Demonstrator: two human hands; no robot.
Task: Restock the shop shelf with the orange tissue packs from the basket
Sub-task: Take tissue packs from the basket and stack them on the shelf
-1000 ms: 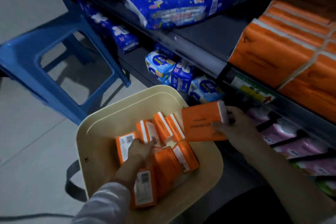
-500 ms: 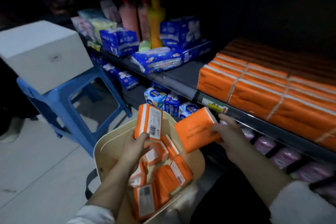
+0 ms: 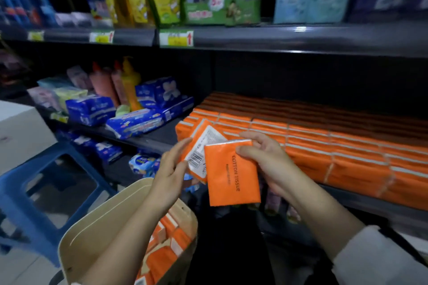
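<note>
While my right hand (image 3: 266, 164) grips the pack marked COTTON TISSUE (image 3: 231, 176), thumb across its front and fingers hidden behind it, my left hand (image 3: 171, 169) pinches a second pack (image 3: 201, 146), barcode label towards me, by its edge. The two packs overlap in mid-air, just in front of the orange rows (image 3: 324, 146) on the shelf (image 3: 159, 134).

To do this well, I'd square both packs together, turn them on edge like the stock, and slide them in at the rows' left end, where bare shelf shows.

More orange packs (image 3: 166, 245) lie in the cream basket (image 3: 97, 222) under my left forearm. The frame cuts off its bottom, so I can't count what's left. The back of the shelf is too dark to judge how deep the rows run.
</note>
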